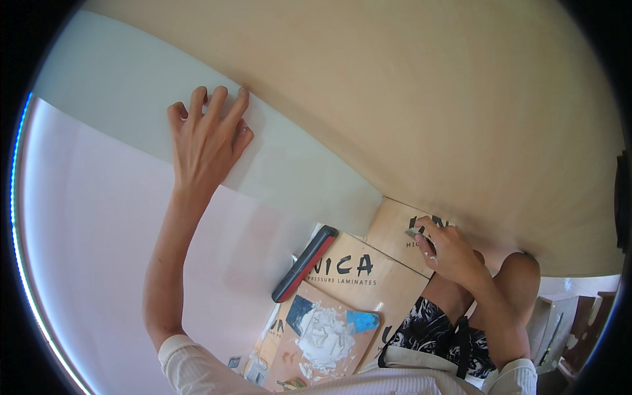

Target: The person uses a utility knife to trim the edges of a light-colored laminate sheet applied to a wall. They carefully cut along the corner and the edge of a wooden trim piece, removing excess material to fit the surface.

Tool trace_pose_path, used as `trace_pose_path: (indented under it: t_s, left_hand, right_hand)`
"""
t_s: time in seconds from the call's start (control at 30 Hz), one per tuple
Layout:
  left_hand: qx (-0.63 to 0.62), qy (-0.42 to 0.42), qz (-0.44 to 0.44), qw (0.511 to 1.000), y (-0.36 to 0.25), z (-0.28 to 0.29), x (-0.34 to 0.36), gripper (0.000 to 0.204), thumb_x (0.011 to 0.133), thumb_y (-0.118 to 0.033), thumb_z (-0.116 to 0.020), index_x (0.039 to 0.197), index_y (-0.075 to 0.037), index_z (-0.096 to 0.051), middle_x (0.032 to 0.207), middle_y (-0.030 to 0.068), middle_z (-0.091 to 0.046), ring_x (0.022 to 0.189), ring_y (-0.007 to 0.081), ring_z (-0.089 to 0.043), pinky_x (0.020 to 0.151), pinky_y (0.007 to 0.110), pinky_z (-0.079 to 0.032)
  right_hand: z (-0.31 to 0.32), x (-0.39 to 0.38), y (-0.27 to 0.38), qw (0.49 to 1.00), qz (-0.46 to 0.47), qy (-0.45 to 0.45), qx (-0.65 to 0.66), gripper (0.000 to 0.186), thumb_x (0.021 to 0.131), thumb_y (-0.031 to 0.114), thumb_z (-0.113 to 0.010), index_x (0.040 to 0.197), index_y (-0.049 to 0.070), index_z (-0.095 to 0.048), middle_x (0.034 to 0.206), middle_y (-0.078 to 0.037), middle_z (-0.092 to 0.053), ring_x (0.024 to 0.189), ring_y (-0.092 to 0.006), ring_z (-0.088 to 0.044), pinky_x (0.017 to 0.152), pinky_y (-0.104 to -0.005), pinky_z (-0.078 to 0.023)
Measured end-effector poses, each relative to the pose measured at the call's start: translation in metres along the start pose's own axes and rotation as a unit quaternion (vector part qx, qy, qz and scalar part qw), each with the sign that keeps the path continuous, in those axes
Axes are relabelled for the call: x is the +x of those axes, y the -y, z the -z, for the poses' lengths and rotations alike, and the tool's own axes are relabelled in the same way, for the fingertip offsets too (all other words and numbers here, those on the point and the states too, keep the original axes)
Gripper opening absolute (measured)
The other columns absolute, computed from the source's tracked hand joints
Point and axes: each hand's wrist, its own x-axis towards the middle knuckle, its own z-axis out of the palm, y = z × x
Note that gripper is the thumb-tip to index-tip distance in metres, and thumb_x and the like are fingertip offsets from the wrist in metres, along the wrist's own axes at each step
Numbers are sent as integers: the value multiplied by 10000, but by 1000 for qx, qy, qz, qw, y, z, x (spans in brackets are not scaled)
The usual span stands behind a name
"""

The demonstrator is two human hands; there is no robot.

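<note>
My left hand point(209, 135) reaches up to a pale grey-green strip of panel point(289, 155). Its fingers are apart and slightly bent, with the tips against the strip near its seam with a large beige wood panel point(408, 85). Lower right, my right hand point(451, 250) is closed around a small flat scraper point(413, 232); most of it is hidden by the fingers. White smears mark that thumb and palm. Below, a board point(289, 349) carries a heap of white putty point(326, 336), with a blue-ended spreader point(362, 321) lying at its right side.
A black and red bar-shaped tool point(305, 263) lies beside the board, on printed laminate sheets point(401, 280). The white surface point(118, 178) at left ends in a bright light strip point(18, 263). Grey and brown items point(559, 329) stand at the lower right, past my knees.
</note>
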Motion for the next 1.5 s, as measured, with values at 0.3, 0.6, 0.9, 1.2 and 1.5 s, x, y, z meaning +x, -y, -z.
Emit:
trace_pose_path:
  t_s: [0.3,0.6,0.9,1.2,1.5]
  left_hand:
    - [-53,9,14,998,1,6,7,441,883,-240,-636,1323,-208,-632,1148,47,-577,1150,264,-487,922,476,-359]
    - [-75,74,27,994,0,12,8,390,899,-262,-637,1285,-209,-657,1192,38,-595,1205,260,-479,991,463,-343]
    - [-99,-89,37,990,6,-1,0,333,893,-197,-689,1218,-126,-717,1100,14,-618,1104,231,-517,894,453,-357]
    - [-9,-66,-29,997,1,-14,-1,387,868,-171,-717,1247,-95,-733,1089,-8,-628,1092,205,-546,882,461,-377]
    - [-67,-114,-5,991,5,1,-16,373,822,-143,-727,1194,-157,-746,1073,-15,-626,1106,206,-559,906,436,-382]
  right_hand:
    - [5,0,4,1000,-14,13,-4,231,945,55,-644,1153,59,-545,650,-210,-600,587,-422,-595,586,-504,-459]
    - [7,1,6,1000,-14,10,-8,222,964,116,-622,1166,63,-548,703,-222,-657,690,-439,-663,662,-554,-504]
    - [16,1,14,999,-26,26,-20,217,963,116,-619,1157,49,-548,696,-198,-667,671,-409,-671,640,-534,-512]
    - [13,0,13,999,-23,24,-23,204,965,118,-620,1144,51,-549,687,-194,-660,659,-407,-665,631,-528,-506]
    - [-3,9,42,992,-29,-71,104,74,975,54,-602,1039,22,-584,705,-193,-626,624,-395,-608,603,-448,-477]
